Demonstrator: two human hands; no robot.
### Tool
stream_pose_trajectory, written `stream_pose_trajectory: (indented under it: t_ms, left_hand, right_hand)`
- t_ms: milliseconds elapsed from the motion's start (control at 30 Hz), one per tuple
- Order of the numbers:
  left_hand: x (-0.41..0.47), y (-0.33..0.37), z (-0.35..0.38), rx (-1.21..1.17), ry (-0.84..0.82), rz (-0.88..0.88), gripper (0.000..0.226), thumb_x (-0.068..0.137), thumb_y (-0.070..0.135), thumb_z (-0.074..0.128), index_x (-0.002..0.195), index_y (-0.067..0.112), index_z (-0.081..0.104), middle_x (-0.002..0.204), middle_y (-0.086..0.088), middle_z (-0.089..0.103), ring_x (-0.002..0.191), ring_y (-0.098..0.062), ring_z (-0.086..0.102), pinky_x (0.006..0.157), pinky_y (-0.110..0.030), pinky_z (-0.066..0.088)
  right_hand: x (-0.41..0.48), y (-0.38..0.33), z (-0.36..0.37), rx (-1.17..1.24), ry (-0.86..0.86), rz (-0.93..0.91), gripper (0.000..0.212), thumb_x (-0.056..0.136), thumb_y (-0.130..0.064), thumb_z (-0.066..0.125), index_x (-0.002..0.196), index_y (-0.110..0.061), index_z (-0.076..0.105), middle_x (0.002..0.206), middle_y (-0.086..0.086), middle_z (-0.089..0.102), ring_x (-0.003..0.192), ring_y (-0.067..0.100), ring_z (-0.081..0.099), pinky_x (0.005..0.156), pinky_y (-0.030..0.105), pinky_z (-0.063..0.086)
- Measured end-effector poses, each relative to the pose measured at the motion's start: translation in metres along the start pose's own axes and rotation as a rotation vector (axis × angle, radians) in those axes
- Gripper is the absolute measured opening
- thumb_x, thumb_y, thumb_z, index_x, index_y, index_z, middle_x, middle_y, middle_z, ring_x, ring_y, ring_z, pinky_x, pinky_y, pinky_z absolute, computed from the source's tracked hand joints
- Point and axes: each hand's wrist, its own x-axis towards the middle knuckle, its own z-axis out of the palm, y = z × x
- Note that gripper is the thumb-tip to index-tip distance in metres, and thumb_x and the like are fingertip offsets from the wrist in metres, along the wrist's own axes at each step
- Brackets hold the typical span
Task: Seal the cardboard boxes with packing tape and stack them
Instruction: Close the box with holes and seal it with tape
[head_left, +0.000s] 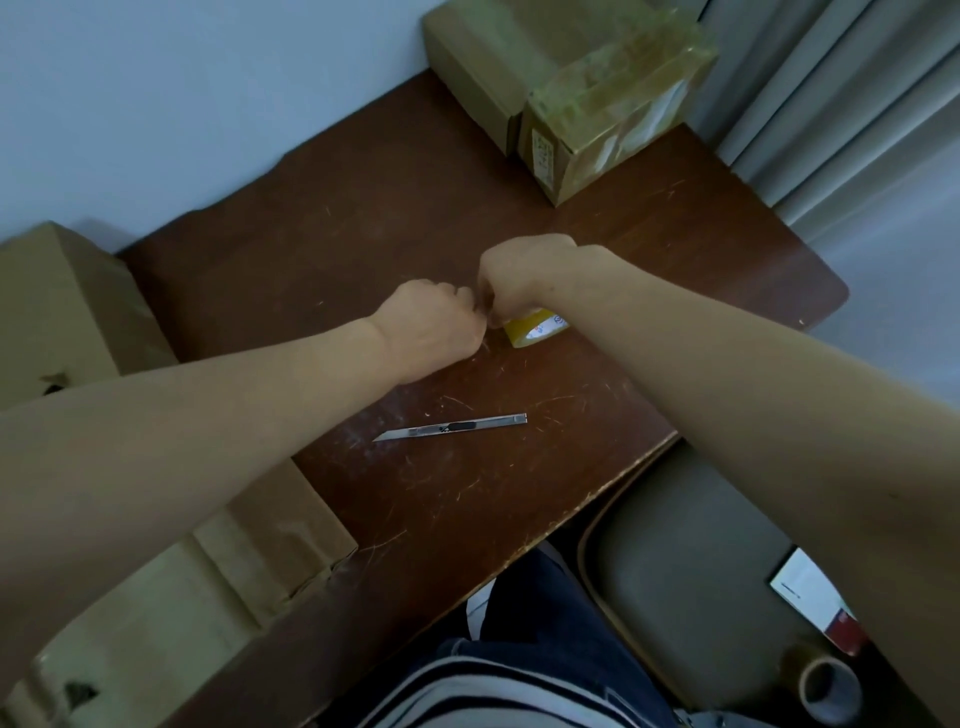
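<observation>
A yellowish roll of packing tape (535, 327) stands on the brown table (415, 218) at the middle. My right hand (524, 273) grips it from above, fingers curled over the roll. My left hand (434, 325) is curled close against it on the left and seems to pinch the tape's end; the fingertips are hidden. A tape-wrapped cardboard box (613, 119) stands at the far right of the table beside a plain box (483, 67). More cardboard boxes lie at the left (57, 312) and under my left forearm (218, 571).
A metal utility knife (452, 427) lies on the table in front of my hands, blade pointing left. A grey chair seat (691, 587) is at the lower right, with a second tape roll (826, 691) near it. Curtains (831, 104) hang at the right.
</observation>
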Motion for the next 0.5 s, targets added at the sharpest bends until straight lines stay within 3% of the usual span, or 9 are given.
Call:
stream_pose_trajectory:
  t_ms: [233, 333, 433, 500]
  left_hand:
    - [-0.009, 0.003, -0.008, 0.010, 0.108, 0.021, 0.025, 0.092, 0.009, 0.045, 0.115, 0.008, 0.055, 0.095, -0.005, 0.061, 0.080, -0.022, 0.064, 0.063, -0.031, 0.049]
    - [-0.013, 0.003, -0.011, 0.058, 0.109, 0.020, 0.017, 0.083, 0.020, 0.059, 0.098, 0.018, 0.067, 0.079, 0.003, 0.064, 0.066, -0.013, 0.064, 0.053, -0.024, 0.048]
    - [-0.016, -0.005, -0.022, 0.075, 0.142, -0.014, 0.018, 0.059, 0.028, 0.079, 0.071, 0.018, 0.071, 0.057, 0.004, 0.059, 0.045, -0.009, 0.057, 0.040, -0.018, 0.040]
    - [-0.017, -0.002, -0.026, 0.068, 0.141, -0.002, 0.017, 0.063, 0.029, 0.077, 0.075, 0.018, 0.071, 0.062, 0.004, 0.061, 0.049, -0.010, 0.059, 0.042, -0.019, 0.043]
  right_hand:
    - [0.001, 0.005, 0.003, -0.008, 0.031, -0.032, 0.020, 0.087, -0.024, 0.064, 0.107, -0.020, 0.066, 0.091, -0.002, 0.062, 0.086, 0.021, 0.059, 0.053, 0.025, 0.035]
    - [-0.001, 0.008, 0.004, 0.013, 0.038, -0.034, 0.021, 0.085, -0.022, 0.066, 0.106, -0.018, 0.066, 0.082, -0.003, 0.057, 0.082, 0.021, 0.056, 0.050, 0.025, 0.033]
    - [-0.003, 0.009, 0.004, 0.048, 0.042, -0.026, 0.020, 0.084, -0.020, 0.065, 0.103, -0.016, 0.066, 0.076, -0.002, 0.054, 0.076, 0.020, 0.054, 0.049, 0.024, 0.033]
    - [-0.004, 0.005, 0.006, 0.048, 0.049, -0.016, 0.015, 0.085, -0.015, 0.061, 0.099, -0.016, 0.066, 0.075, -0.001, 0.053, 0.068, 0.018, 0.051, 0.049, 0.024, 0.033]
